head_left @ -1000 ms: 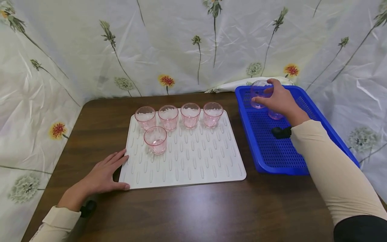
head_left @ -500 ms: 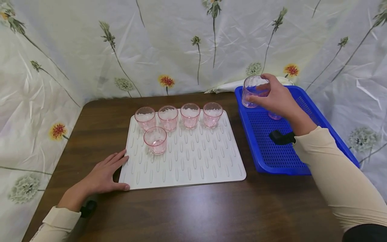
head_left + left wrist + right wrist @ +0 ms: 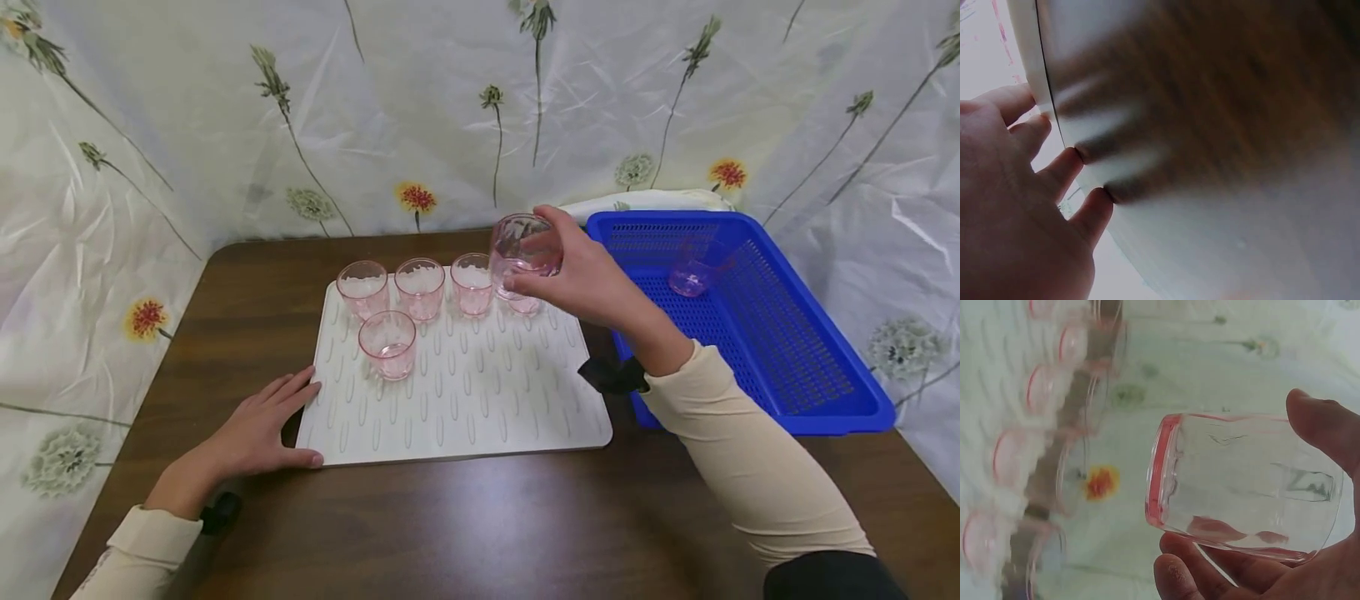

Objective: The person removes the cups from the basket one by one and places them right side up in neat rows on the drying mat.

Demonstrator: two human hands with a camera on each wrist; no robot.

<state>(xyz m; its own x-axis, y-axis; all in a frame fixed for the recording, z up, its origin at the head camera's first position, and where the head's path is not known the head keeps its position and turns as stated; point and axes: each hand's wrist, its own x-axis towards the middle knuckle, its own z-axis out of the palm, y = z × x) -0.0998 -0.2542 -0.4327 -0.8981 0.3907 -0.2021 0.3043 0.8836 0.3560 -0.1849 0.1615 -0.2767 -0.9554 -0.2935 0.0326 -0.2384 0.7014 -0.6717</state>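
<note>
My right hand (image 3: 577,271) grips a clear pink-tinted drinking glass (image 3: 517,237) with thumb and fingers around its side. In the right wrist view this glass (image 3: 1241,481) shows a thick pink rim. It is above the back right of a white ridged mat (image 3: 457,429), partly hiding a standing glass (image 3: 523,307) there. Several matching glasses stand upright in a back row, and one more glass (image 3: 390,354) stands in front at the left. Fingers spread, my left hand (image 3: 251,437) rests at the mat's left edge; in the left wrist view its fingertips touch that edge.
A blue perforated basket (image 3: 840,422) stands on the right of the dark wooden table (image 3: 465,533), with a glass (image 3: 692,277) inside near its back left. A flower-printed plastic sheet (image 3: 442,108) hangs behind the table and along its sides.
My right hand has lifted the glass from the basket and carried it left to above the mat's back right. The left hand stays at the mat's left edge.
</note>
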